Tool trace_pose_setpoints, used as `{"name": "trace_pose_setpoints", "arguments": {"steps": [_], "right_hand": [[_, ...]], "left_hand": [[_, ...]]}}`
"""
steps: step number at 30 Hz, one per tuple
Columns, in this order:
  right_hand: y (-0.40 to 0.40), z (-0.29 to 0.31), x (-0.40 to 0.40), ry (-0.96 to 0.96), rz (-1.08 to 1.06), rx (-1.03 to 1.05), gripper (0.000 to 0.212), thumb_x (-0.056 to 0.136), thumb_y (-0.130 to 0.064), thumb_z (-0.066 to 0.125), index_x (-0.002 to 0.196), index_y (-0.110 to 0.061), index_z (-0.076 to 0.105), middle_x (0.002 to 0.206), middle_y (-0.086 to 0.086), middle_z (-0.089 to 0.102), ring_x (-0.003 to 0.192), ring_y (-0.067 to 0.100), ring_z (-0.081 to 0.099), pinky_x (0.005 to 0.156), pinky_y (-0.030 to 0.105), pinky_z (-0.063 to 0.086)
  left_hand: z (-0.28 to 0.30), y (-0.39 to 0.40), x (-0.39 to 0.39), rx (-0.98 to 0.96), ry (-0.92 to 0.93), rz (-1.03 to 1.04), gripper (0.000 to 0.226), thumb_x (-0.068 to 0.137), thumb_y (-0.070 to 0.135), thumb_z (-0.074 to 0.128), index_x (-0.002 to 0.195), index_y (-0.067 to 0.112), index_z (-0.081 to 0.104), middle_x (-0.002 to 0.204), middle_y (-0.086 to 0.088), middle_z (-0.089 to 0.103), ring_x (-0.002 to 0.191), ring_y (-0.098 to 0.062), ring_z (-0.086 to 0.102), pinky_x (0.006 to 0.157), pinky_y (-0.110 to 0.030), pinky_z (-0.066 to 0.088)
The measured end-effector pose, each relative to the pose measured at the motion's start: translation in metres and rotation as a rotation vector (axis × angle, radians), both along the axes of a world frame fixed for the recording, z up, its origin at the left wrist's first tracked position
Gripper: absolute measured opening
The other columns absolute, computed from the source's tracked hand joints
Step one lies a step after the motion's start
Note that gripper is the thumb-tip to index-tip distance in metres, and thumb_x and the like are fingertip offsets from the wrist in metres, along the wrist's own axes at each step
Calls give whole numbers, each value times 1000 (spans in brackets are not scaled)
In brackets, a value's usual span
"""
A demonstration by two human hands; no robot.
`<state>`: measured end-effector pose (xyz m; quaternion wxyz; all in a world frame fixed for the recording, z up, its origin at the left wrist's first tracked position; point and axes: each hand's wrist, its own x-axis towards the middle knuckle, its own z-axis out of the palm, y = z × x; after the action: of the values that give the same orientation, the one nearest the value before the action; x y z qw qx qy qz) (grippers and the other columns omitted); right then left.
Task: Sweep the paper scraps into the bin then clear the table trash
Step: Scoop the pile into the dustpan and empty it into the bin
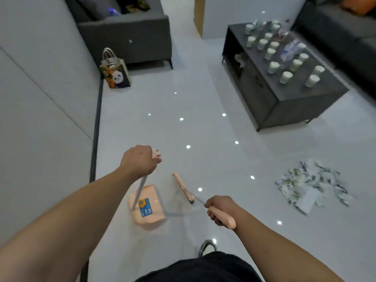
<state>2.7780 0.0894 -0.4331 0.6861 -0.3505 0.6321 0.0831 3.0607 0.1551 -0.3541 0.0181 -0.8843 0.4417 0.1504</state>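
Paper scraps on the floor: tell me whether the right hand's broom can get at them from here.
Probably yes. The right hand grips the broom, and bare floor lies between it and the paper scraps; the dustpan hangs on the other side.

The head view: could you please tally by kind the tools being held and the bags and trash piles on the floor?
Broom: 1, held by the right hand
Dustpan: 1, held by the left hand
Bag: 1
Pile of paper scraps: 1
Total: 4
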Motion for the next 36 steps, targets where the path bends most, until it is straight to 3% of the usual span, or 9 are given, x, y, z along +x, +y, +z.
{"name": "trace_pose_setpoints", "arguments": {"steps": [3,5,7,9,13,19,25,28,36], "right_hand": [[-47,-1,-64,6,-146,-15,16,80,-4,63,94,4,64,52,11,58,36,19,47,38,20,34],[-73,1,-106,23,-247,-27,11,80,-4,64,89,2,65,51,11,58,35,18,48,38,20,35],[-93,2,-142,34,-359,-40,13,78,-3,70,89,3,64,52,11,58,36,18,48,38,20,37],[-106,2,-172,44,-477,-48,18,74,-2,75,87,3,63,54,11,56,37,19,47,39,21,37],[-122,-1,-213,83,-731,-53,17,69,2,76,80,3,63,52,10,56,36,20,48,39,22,40],[-162,-9,-244,125,-1015,-30,13,70,3,70,75,-1,59,56,9,51,40,20,43,41,22,37],[-225,-1,-244,187,-1168,-13,7,71,4,68,76,3,63,60,13,53,45,21,46,43,26,39],[-257,5,-250,191,-1237,-40,6,71,3,67,76,3,64,61,14,53,45,21,45,43,25,36],[-324,10,-298,300,-1389,-130,7,73,5,71,76,9,66,58,16,59,36,20,50,37,19,39]], "left_hand": [[1,-98,-56,-17,58,-138,33,85,52,59,84,20,50,84,1,50,77,-23,48,65,-30,36],[-1,-157,-96,-6,47,-254,25,81,38,66,82,18,52,85,-2,57,74,-24,51,62,-29,37],[-3,-205,-136,-14,-12,-381,12,80,21,61,78,16,51,87,-8,60,69,-25,50,59,-28,36],[-3,-246,-173,-37,-55,-508,9,84,17,54,78,17,48,88,-9,59,69,-27,47,60,-29,34],[-3,-319,-232,-86,-51,-677,9,85,16,53,79,17,47,82,-8,56,71,-30,53,59,-30,34],[-17,-430,-294,-155,-16,-879,9,87,18,53,79,16,50,75,-8,54,62,-26,45,55,-31,33],[-30,-527,-318,-173,61,-1026,13,87,25,56,85,12,60,83,-13,63,74,-36,59,61,-32,40],[-36,-573,-328,-150,71,-1047,18,87,31,55,87,15,63,81,-10,64,74,-34,60,64,-34,49],[-62,-638,-371,-136,72,-1062,21,89,32,56,85,13,63,75,-9,64,68,-32,61,64,-36,53]]}}
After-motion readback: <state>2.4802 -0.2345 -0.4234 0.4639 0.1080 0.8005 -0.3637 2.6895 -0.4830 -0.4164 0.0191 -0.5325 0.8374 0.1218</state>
